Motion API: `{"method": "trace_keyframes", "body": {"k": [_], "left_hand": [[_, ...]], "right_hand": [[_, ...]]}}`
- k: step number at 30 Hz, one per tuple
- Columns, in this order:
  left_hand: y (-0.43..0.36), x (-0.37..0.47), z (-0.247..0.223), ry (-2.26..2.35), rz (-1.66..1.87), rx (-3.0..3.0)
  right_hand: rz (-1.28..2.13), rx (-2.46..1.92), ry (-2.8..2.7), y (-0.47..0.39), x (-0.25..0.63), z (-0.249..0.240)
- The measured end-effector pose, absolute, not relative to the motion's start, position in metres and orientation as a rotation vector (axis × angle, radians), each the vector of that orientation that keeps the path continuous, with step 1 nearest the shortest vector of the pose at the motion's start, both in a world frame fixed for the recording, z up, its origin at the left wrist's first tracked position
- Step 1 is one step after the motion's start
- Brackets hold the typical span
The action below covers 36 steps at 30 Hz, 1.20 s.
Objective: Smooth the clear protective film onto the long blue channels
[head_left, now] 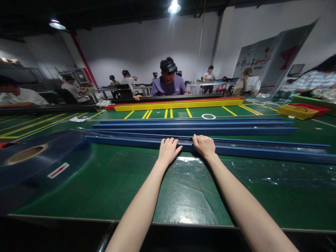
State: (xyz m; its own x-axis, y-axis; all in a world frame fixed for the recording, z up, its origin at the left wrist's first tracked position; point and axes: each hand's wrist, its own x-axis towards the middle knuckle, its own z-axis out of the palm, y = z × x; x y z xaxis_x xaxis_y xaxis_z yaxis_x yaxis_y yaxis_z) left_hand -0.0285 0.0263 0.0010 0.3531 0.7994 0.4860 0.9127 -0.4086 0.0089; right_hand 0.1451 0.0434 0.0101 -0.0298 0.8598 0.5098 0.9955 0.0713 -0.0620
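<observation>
A long blue channel strip (126,141) lies across the table in front of me, with clear plastic film (110,135) along its trough. My left hand (168,148) is at its near wall, fingers bent over the top edge and thumb apart on the outer side. Just to the right, my right hand (204,145) is closed in a fist over the same channel; what sits inside the fist is hidden. At left, a large roll of clear plastic film (60,150) lies flat, a red-arrow label (58,170) on it.
More blue channels (194,131) lie parallel behind. Farther back are yellow strips (181,104), a white ring (208,116) and a yellow tray (298,112). A person in a purple shirt (168,85) works opposite. Clear film (189,196) covers part of the green table (118,196).
</observation>
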Motion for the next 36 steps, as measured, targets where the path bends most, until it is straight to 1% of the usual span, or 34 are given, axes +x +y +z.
{"method": "trace_keyframes", "body": {"k": [7,16,21,28,36], "left_hand": [[0.029,-0.033,0.000,-1.514,-0.647,-2.349],[0.028,-0.031,0.002,-1.489,-0.642,-2.339],[0.027,-0.025,0.002,-1.471,-0.612,-2.348],[0.028,-0.027,-0.001,-1.475,-0.610,-2.324],[0.028,-0.026,-0.001,-1.475,-0.612,-2.309]], "right_hand": [[-0.455,-1.986,-1.860,0.043,0.166,0.012],[-0.385,-2.265,-1.583,0.034,0.250,0.013],[-0.327,-2.299,-1.547,0.032,0.259,0.016],[-0.300,-2.223,-1.567,0.030,0.247,0.020],[-0.517,-1.774,-1.742,0.034,0.193,0.015]]}}
